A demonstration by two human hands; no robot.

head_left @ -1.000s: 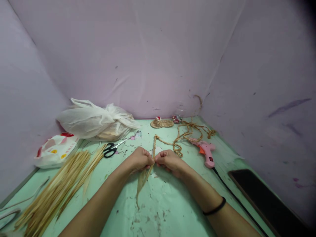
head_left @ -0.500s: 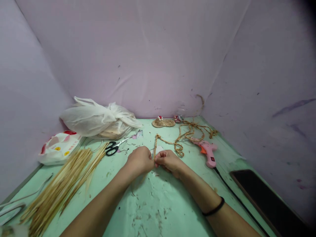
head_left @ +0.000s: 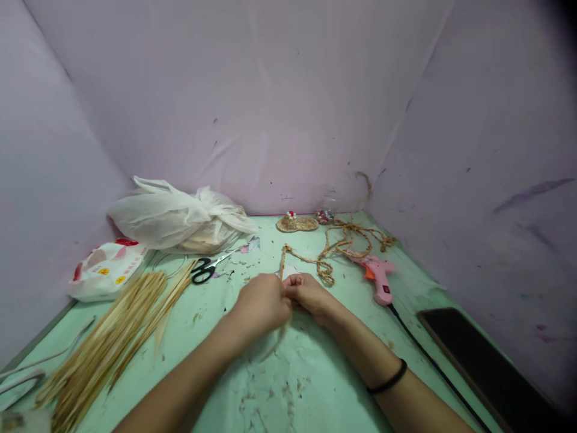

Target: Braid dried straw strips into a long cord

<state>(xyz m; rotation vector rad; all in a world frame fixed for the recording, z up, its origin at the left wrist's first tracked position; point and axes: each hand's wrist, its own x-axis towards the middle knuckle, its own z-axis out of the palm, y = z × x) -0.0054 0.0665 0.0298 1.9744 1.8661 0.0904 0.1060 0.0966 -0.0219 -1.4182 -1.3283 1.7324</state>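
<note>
My left hand (head_left: pixel 264 304) and my right hand (head_left: pixel 309 293) meet at the middle of the green table (head_left: pixel 288 385), fingers pinched on the near end of a braided straw cord (head_left: pixel 315 262). The cord runs away from my hands in loops toward the back right corner. Loose straw strands (head_left: pixel 274 346) trail from under my left hand toward me. My right wrist wears a black band (head_left: pixel 387 382).
A bundle of straw stalks (head_left: pixel 110 340) lies at the left, with black scissors (head_left: pixel 205 270) beyond it. A white plastic bag (head_left: pixel 180 219) and a red-printed packet (head_left: pixel 106 270) sit at the back left. A pink glue gun (head_left: pixel 378 276), a small woven piece (head_left: pixel 297 224) and a dark phone (head_left: pixel 487 367) are to the right.
My left hand has shifted right and rolled over the cord end, covering the join. The loose strands that hung straight toward me now show only as a faint blur under that hand.
</note>
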